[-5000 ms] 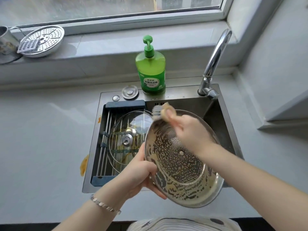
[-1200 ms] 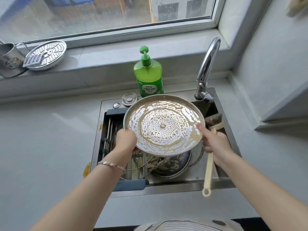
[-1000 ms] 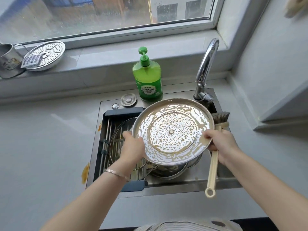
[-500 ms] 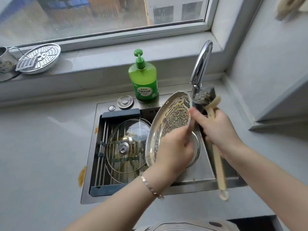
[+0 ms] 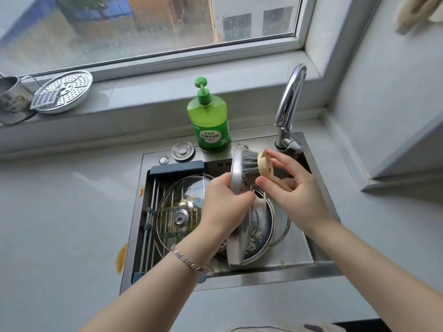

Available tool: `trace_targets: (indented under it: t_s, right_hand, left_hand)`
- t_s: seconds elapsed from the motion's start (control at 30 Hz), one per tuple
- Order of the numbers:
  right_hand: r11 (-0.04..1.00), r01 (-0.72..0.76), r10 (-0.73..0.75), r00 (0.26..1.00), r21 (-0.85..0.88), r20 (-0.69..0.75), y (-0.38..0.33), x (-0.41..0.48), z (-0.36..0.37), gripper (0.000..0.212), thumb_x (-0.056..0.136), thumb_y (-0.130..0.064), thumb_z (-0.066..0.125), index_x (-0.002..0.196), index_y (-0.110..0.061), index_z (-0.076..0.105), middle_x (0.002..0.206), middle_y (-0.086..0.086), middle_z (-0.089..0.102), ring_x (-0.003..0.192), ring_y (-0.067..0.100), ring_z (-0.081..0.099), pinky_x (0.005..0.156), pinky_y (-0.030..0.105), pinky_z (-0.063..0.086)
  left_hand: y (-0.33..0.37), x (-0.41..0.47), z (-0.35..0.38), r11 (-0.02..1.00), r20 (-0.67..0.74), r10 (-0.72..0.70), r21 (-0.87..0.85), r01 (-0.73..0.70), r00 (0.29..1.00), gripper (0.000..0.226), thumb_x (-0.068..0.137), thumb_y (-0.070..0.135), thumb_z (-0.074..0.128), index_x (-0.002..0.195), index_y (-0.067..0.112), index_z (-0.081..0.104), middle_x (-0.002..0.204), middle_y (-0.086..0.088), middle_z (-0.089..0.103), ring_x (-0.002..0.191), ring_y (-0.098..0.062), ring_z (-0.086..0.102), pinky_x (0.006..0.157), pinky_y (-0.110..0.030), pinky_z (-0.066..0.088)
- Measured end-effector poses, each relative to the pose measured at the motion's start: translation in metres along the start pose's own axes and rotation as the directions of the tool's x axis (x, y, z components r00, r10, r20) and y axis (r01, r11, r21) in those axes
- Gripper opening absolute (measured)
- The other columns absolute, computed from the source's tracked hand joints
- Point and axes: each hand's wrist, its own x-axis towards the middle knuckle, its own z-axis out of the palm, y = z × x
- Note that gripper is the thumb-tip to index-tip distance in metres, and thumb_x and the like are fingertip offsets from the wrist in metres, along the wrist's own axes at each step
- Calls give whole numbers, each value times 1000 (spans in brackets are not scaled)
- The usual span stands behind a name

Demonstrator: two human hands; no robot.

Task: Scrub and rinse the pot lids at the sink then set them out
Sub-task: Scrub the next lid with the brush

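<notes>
At the upper left of the frame a perforated steamer plate leans on the window sill beside a metal cup, out of splash range and likely left there to dry. Below them the grey surface runs bare to the sink rim, broken only by an orange smear at the rim's left edge; that stretch looks like the widest room for setting lids out. In the left half of the basin a glass lid lies flat on a drain rack, where it can drip. At centre, the left hand has its fingers curled over the rim of the steel lid, holding it upright and edge-on to the camera over the basin, probably so the suds fall into the sink and the right-hand face is open to the brush. The brush's bristles press on that face near the top edge. The right hand pinches the wooden handle close to the head, a short grip suited to firm scrubbing. Under the steel lid a soiled lid lies in the basin and crowds the lower edge. The soap bottle stands just behind, and the faucet arches over the right hand with no water visible, leaving tight clearance at the upper right.
</notes>
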Motion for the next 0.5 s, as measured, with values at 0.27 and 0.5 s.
trace_targets:
  t_s: [0.27,0.5]
  right_hand:
    - [909,59,-55,998,-413,22,3,10,-13,43,73,-44,69,115,-46,59,84,-21,56,59,-4,50,61,19,41]
    - [957,16,12,996,-291,94,-2,15,-11,36,62,-45,72,98,-41,67,77,-30,64,56,-3,57,55,9,45]
  left_hand:
    - [-15,-8,8,989,131,18,143,-37,991,15,71,0,66,64,12,61,54,4,61,49,-2,51,50,-21,45]
    - [-16,-14,6,999,141,23,37,-28,990,19,67,-3,68,59,11,57,42,16,51,40,5,43,45,-9,35]
